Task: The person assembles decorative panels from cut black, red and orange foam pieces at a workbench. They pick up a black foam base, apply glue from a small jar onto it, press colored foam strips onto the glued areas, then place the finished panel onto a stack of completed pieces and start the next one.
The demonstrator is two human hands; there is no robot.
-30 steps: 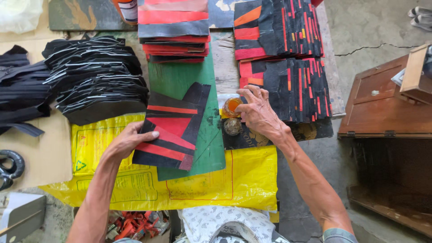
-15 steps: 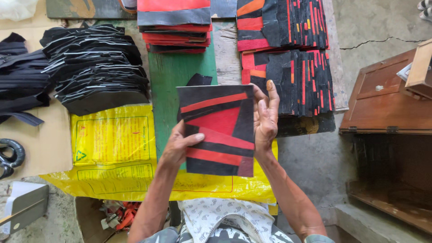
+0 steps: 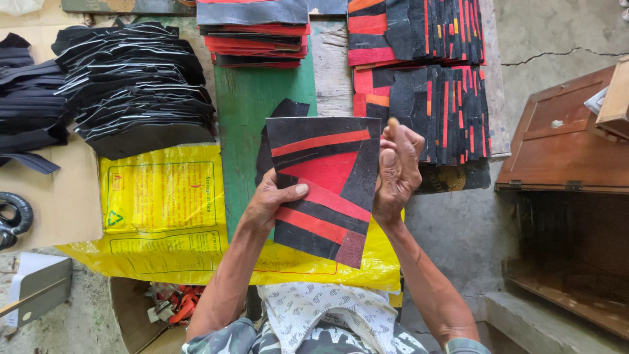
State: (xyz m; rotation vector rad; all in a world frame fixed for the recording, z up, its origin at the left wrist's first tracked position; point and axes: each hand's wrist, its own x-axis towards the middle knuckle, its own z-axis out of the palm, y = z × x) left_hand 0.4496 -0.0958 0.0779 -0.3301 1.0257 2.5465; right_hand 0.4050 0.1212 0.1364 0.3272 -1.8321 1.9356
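I hold the black-and-red patchwork panel (image 3: 321,187) up over the green board (image 3: 252,124), tilted a little, its lower corner hanging above the yellow sack (image 3: 164,210). My left hand (image 3: 272,200) grips its left edge, thumb laid across the front; my right hand (image 3: 396,167) is curled against its right edge (fingers bunched, whether they pinch the panel I cannot tell). Past the board's far end sits a stack of red and grey sheets (image 3: 255,33). Right of the board lie more patchwork panels (image 3: 426,85) — left of it, a heap of black strips (image 3: 134,85).
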